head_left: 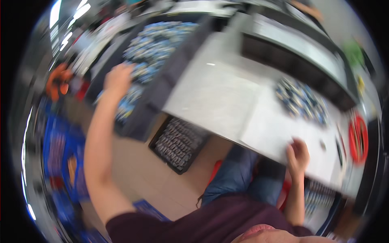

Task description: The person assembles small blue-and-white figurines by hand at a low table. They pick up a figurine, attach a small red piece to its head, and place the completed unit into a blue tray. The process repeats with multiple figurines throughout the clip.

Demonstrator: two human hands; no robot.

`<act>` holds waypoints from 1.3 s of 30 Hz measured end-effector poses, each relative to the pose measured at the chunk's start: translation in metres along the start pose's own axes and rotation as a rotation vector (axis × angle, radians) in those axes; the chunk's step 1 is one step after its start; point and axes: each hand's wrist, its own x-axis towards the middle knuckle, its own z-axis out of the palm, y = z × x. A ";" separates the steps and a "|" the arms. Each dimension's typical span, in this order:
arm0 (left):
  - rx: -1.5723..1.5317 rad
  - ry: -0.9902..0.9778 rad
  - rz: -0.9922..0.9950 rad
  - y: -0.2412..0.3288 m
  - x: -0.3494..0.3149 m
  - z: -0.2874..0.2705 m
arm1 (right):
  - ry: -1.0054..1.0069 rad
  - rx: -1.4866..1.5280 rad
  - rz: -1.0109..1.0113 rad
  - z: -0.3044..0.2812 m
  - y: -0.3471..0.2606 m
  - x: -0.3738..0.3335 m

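Note:
My left hand (118, 79) reaches out to the far left, over a dark grey bin (156, 95) full of small blue, white and dark parts (160, 44). Its fingertips are at the parts, smeared by motion, so I cannot tell whether they grip any. Above the near edge of the white table, my right hand (298, 157) hovers with fingers loosely bent and the thumb apart; nothing shows in it. Beyond it on the tabletop lies a loose pile of similar blue, white and dark parts (302, 100).
A dark tray (178, 143) of small pieces sits under the table's left side. Blue crates (54, 150) stand at far left. A long dark box (298, 67) runs along the table's back. At right are a red ring-shaped object (358, 137) and a dark thin tool (338, 152).

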 end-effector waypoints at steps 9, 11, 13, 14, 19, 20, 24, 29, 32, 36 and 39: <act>-0.147 0.217 0.927 0.209 0.099 -0.065 | 0.363 0.229 -0.044 0.088 0.021 -0.006; -0.234 0.140 1.035 0.246 0.091 -0.048 | 0.362 0.248 -0.062 0.092 0.019 -0.009; -0.262 0.123 1.087 0.275 0.086 -0.034 | 0.335 0.277 -0.086 0.100 0.014 -0.008; -0.274 0.129 1.101 0.292 0.085 -0.028 | 0.321 0.282 -0.090 0.102 0.013 -0.008; -0.436 0.096 0.962 0.364 0.124 -0.011 | 0.331 0.395 -0.076 0.104 0.017 -0.010; -0.471 0.025 0.872 0.368 0.135 -0.004 | 0.336 0.445 -0.078 0.107 0.016 -0.009; -0.538 -0.198 0.627 0.394 0.157 0.016 | 0.415 0.416 -0.121 0.064 0.009 -0.024; -0.761 -0.122 0.536 0.389 0.150 0.062 | 0.663 -0.093 -0.052 -0.009 0.048 -0.028; -0.847 0.040 0.525 0.398 0.134 0.072 | 0.684 -0.262 0.013 -0.023 0.082 -0.025; -0.880 0.071 0.559 0.397 0.135 0.074 | 0.445 -0.296 0.074 -0.027 0.103 -0.020; -0.935 0.086 0.557 0.394 0.136 0.078 | 0.426 -0.278 0.159 -0.039 0.105 -0.015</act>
